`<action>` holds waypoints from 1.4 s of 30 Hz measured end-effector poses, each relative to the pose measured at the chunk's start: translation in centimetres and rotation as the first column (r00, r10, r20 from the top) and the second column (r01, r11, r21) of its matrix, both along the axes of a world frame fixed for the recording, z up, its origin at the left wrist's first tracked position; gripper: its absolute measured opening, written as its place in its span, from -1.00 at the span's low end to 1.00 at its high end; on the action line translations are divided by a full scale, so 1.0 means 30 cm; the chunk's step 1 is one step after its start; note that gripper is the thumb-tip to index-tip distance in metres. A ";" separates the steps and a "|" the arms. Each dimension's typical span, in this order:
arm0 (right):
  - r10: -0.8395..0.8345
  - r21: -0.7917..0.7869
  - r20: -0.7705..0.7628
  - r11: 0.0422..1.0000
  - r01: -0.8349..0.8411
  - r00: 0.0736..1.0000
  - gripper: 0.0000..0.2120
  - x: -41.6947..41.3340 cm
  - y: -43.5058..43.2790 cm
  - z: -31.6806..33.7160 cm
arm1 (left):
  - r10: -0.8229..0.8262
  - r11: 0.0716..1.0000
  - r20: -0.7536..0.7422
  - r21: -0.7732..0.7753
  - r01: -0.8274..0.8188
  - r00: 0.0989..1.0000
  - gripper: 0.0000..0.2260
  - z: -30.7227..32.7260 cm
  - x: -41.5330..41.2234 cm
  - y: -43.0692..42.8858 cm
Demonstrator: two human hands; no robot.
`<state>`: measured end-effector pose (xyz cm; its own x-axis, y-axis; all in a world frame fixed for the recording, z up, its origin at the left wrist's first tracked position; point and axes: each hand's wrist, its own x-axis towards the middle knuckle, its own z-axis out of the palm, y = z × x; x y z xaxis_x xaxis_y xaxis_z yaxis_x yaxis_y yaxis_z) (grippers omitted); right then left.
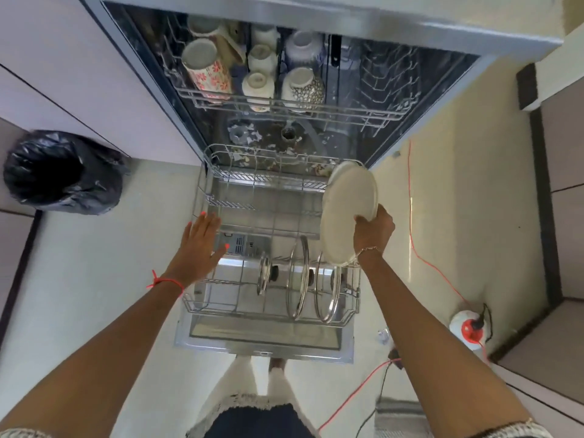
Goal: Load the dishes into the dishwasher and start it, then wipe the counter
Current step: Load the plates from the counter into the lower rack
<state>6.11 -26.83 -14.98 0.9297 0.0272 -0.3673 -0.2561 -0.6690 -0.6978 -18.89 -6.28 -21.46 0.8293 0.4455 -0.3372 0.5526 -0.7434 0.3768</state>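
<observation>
While the right hand grips the white plate, the left hand hangs open. Just below the grip stand glass lids; the plate could bump them.

plate: lower rim hidden behind right hand | dishwasher: top cropped

Lids stand in the lower rack, cups above.
</observation>
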 end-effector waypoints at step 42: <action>0.355 -0.380 0.153 0.883 -0.277 0.922 -0.42 0.277 0.222 -0.565 | 0.018 0.999 -0.176 -0.040 -0.026 0.984 -0.33 -0.580 0.015 0.359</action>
